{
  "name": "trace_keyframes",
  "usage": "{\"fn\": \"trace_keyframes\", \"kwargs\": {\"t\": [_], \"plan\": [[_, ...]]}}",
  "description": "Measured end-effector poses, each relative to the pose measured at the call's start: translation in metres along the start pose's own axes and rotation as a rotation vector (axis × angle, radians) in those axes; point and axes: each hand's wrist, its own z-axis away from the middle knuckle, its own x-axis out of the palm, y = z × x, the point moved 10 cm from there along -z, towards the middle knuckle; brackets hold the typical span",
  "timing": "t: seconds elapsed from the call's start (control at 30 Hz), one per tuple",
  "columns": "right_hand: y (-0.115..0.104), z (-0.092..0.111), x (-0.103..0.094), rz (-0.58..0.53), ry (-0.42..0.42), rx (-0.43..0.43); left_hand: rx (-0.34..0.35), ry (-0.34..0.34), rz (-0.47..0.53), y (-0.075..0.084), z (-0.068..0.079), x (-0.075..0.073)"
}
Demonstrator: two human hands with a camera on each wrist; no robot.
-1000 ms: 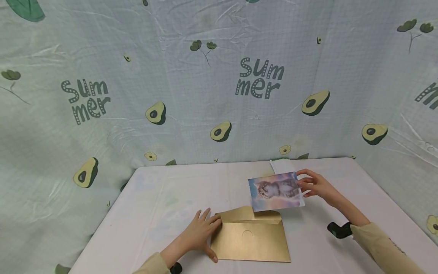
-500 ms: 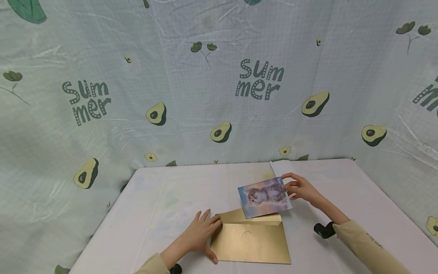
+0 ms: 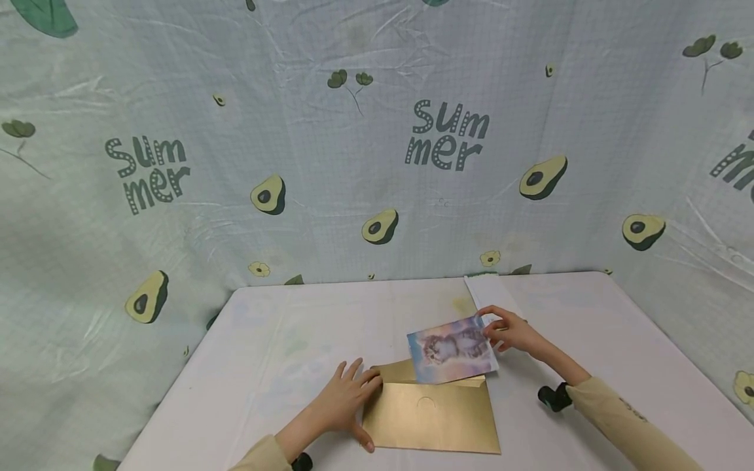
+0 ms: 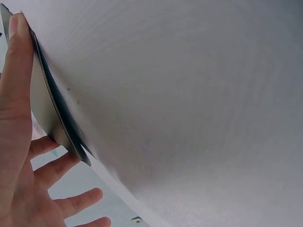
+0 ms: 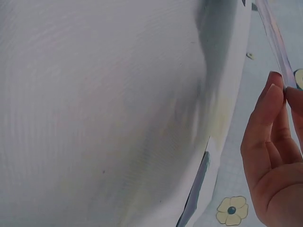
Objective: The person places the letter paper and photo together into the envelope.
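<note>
A gold envelope [image 3: 436, 418] lies flat on the table, its flap [image 3: 393, 373] unfolded toward the back. My left hand [image 3: 343, 399] spans its left side, thumb at the near corner and fingertips at the far one; in the left wrist view the thumb and two fingers hold its edge [image 4: 49, 90] while the other fingers spread free. My right hand [image 3: 511, 332] pinches the right end of a kitten picture card [image 3: 450, 350] by thumb and fingers. The card is tilted above the flap, its lower edge overlapping the envelope's opening. The right wrist view shows the card [image 5: 277, 40] nearly edge-on.
A white packet [image 3: 484, 288] with a green edge lies at the back of the white table [image 3: 265, 340], partly behind my right hand. An avocado-printed sheet [image 3: 318, 157] hangs behind the table. A black wrist device [image 3: 554, 397] hangs below my right wrist.
My right hand has brought the kitten card left and down, nearer the envelope's opening, and more of the flap is now covered. My left hand and the envelope have stayed in place.
</note>
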Motion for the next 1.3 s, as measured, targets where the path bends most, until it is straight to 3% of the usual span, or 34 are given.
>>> {"fn": "trace_keyframes", "kwargs": {"t": [0.23, 0.7, 1.1, 1.3], "plan": [[0.001, -0.002, 0.013, -0.030, -0.078, -0.034, -0.023, -0.047, 0.010, -0.002, -0.002, 0.002], [-0.025, -0.004, 0.035, 0.040, -0.106, -0.171, -0.012, -0.062, -0.032, -0.001, -0.003, 0.006], [-0.029, -0.005, 0.049, 0.112, -0.089, -0.165, 0.009, -0.040, -0.079, 0.002, -0.002, 0.005], [-0.029, -0.005, 0.054, 0.074, -0.102, -0.155, 0.009, -0.038, -0.078, 0.001, -0.001, 0.005]]}}
